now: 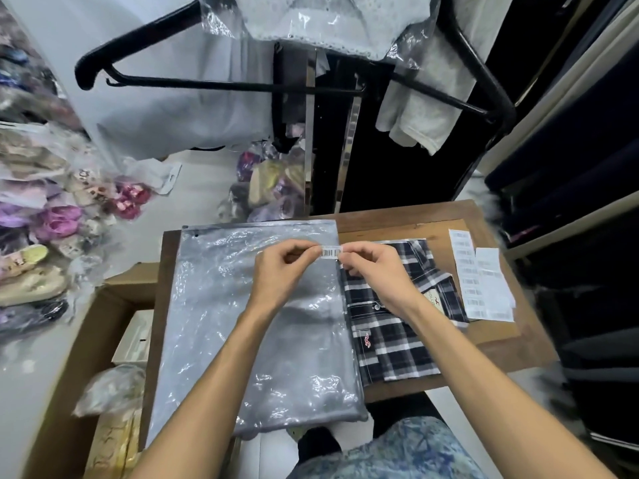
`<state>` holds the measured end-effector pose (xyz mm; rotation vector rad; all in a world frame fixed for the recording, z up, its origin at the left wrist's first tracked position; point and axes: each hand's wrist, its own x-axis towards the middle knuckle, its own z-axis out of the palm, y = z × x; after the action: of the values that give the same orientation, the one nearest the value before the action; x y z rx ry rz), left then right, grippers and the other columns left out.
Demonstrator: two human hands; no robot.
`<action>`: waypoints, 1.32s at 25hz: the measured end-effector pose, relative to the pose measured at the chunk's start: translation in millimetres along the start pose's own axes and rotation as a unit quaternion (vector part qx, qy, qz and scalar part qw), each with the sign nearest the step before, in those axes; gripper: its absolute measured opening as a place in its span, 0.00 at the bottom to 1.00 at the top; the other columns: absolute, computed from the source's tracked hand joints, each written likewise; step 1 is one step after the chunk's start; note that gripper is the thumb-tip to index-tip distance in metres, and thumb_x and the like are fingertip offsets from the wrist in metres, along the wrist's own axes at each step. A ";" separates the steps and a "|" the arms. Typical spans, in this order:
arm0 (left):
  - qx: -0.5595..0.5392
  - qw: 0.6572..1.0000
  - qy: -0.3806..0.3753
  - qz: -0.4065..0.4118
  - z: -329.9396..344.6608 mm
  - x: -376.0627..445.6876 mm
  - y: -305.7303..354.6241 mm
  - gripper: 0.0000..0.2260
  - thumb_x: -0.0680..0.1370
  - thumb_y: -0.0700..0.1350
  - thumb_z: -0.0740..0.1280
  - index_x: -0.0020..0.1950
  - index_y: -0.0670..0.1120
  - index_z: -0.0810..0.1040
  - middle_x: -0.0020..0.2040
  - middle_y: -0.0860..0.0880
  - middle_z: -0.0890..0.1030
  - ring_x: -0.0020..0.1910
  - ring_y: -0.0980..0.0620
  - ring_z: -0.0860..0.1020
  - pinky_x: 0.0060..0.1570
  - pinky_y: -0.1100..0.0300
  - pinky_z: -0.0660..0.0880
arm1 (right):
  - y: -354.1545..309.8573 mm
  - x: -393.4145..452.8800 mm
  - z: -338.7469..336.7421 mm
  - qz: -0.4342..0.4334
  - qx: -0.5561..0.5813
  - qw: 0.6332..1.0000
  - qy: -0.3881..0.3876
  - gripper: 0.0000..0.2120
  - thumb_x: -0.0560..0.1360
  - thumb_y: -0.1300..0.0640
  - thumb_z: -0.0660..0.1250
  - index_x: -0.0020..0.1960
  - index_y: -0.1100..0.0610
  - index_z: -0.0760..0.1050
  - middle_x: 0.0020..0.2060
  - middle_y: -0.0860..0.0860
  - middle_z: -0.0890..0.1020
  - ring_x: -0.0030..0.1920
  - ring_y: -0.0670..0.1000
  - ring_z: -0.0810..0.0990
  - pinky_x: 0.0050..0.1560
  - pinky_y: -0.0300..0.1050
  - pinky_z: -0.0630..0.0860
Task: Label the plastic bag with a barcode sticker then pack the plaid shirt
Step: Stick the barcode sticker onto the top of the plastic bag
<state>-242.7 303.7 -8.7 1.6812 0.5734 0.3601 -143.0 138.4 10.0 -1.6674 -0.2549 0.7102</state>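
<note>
A clear plastic bag [242, 323] lies flat on the small wooden table [501, 344], covering its left half. A folded dark plaid shirt [390, 340] rests to the bag's right, partly under my right wrist. Both hands pinch one small white barcode sticker [332, 252] above the bag's upper right corner: my left hand [283, 271] holds its left end and my right hand [373, 271] its right end. Whether the sticker touches the bag cannot be told.
Barcode sticker sheets [484, 278] lie on the table's right side. A cardboard box [90, 357] with packed goods stands at the left. Bagged shoes [41, 236] pile on the floor at left, a clothes rack with a black hanger [207, 84] stands behind.
</note>
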 end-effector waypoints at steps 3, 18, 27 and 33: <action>-0.042 0.999 0.003 -0.024 3.2 1.8 0.5 0.05 0.74 0.46 0.78 0.49 0.49 0.89 0.44 0.52 0.88 0.47 0.48 0.86 0.52 0.52 0.82 | -0.6 2.3 -1.6 0.004 0.001 1.000 0.016 0.07 0.77 0.63 0.71 0.54 0.61 0.84 0.39 0.47 0.85 0.37 0.39 0.81 0.41 0.33 0.77; -0.031 0.996 0.034 -0.076 23.8 67.1 -12.6 0.08 0.75 0.40 0.76 0.54 0.45 0.86 0.41 0.51 0.87 0.42 0.56 0.82 0.49 0.60 0.78 | 10.8 83.6 -16.0 -0.023 -0.060 0.998 0.009 0.20 0.74 0.60 0.75 0.63 0.48 0.76 0.37 0.51 0.86 0.40 0.46 0.85 0.53 0.48 0.81; -0.024 0.992 0.091 -0.079 28.2 101.7 -19.0 0.15 0.74 0.41 0.78 0.48 0.51 0.72 0.33 0.52 0.84 0.35 0.57 0.80 0.43 0.67 0.75 | 15.2 132.2 -21.3 -0.011 -0.052 0.998 0.031 0.18 0.71 0.58 0.78 0.48 0.53 0.68 0.36 0.54 0.87 0.39 0.53 0.86 0.52 0.62 0.82; 0.075 0.985 0.083 -0.136 29.7 125.5 -50.0 0.19 0.72 0.45 0.79 0.44 0.54 0.66 0.36 0.47 0.80 0.37 0.51 0.80 0.48 0.48 0.78 | 37.3 156.6 -12.0 0.048 -0.114 0.992 0.034 0.20 0.70 0.55 0.78 0.45 0.51 0.65 0.37 0.56 0.87 0.38 0.56 0.86 0.47 0.62 0.83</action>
<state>-131.5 354.8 -73.1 1.6975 0.9614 0.2649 -20.9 203.7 -73.1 -1.9286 -0.2144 0.7139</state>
